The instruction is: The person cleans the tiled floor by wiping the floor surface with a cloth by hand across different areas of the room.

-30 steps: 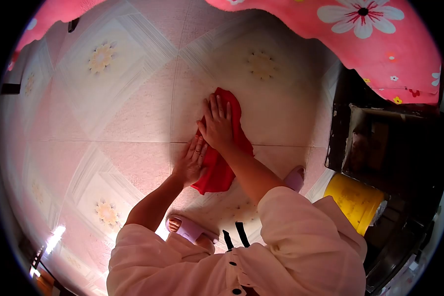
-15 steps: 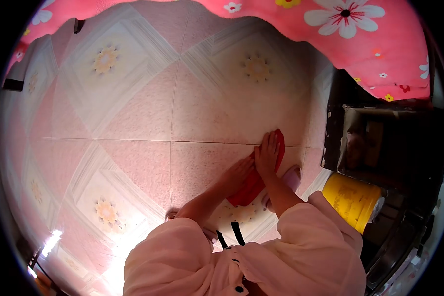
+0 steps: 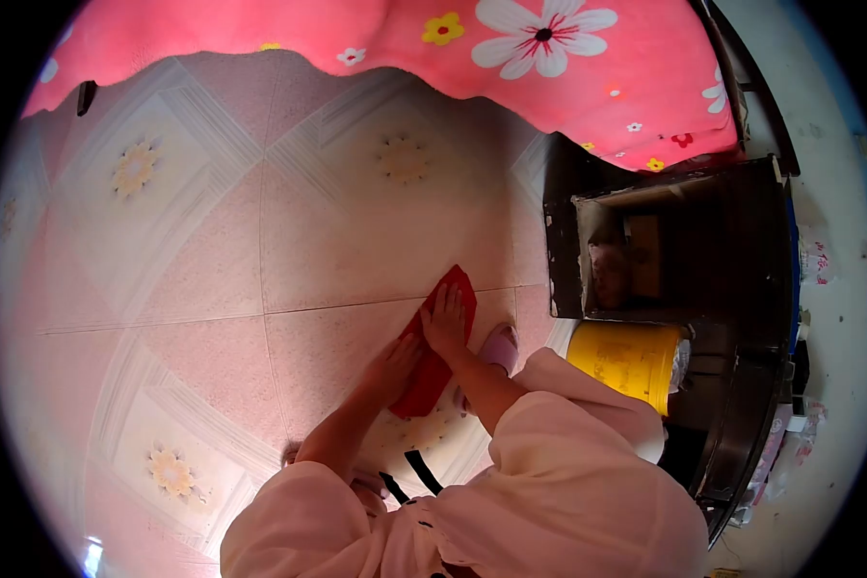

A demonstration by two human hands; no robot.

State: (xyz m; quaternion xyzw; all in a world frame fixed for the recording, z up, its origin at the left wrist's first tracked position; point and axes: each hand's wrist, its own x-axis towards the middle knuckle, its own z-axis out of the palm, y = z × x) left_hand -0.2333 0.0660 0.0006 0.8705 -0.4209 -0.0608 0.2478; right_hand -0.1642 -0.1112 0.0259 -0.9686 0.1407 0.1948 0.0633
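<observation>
A red cloth (image 3: pixel 432 383) lies folded into a long strip on the patterned floor, slanting up to the right. My right hand (image 3: pixel 444 323) rests flat on its upper part, fingers stretched out and slightly apart. Lower down, my left hand (image 3: pixel 395 362) lies across the cloth's left edge with its fingers extended onto it. Both palms face down, so the undersides of the hands are hidden. Just right of the cloth is a foot in a pinkish slipper (image 3: pixel 500 349).
A pink flowered cover (image 3: pixel 376 39) hangs along the far side. On the right stand a dark wooden cabinet (image 3: pixel 564 260) with an open compartment and a yellow bucket (image 3: pixel 621 364). Pink and white tiled floor (image 3: pixel 202 279) stretches to the left.
The view has turned and shifted right, showing more of the cabinet and wall. Both hands stay on the red cloth, in nearly the same place on the floor.
</observation>
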